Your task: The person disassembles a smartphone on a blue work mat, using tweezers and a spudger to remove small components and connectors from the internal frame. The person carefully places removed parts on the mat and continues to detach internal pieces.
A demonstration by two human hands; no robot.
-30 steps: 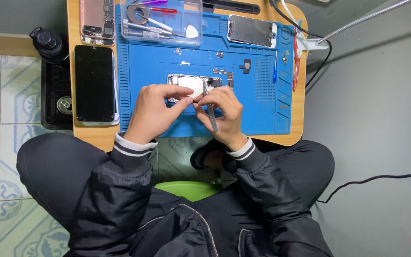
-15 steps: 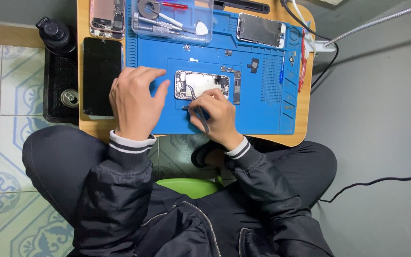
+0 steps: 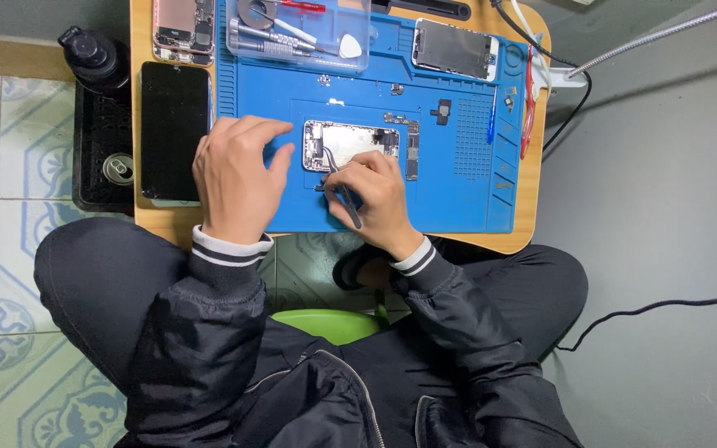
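- Head view is showing me sitting over a small wooden table (image 3: pixel 147 217), which is carrying a blue repair mat (image 3: pixel 458 182) across most of the upper middle of the frame.
- I am resting my left hand (image 3: pixel 234 178) palm down on the mat's left edge, fingers loosely curled and holding nothing, just left of the opened phone (image 3: pixel 350 146).
- I am pinching my right hand (image 3: pixel 375 203) closed around dark tweezers (image 3: pixel 340 184), and I am aiming their tips into the phone's lower left corner at the frame's centre.
- I judge that I am working on a small part inside the case; the next move is calling for a steady, light grip so nothing slips.
- A dark phone (image 3: pixel 174 131) is lying face up at left.
- A clear tray (image 3: pixel 300 33) at the top is holding screwdrivers, a white pick and a round ring.
- A black holder (image 3: pixel 101 158) at far left is keeping a small tin.
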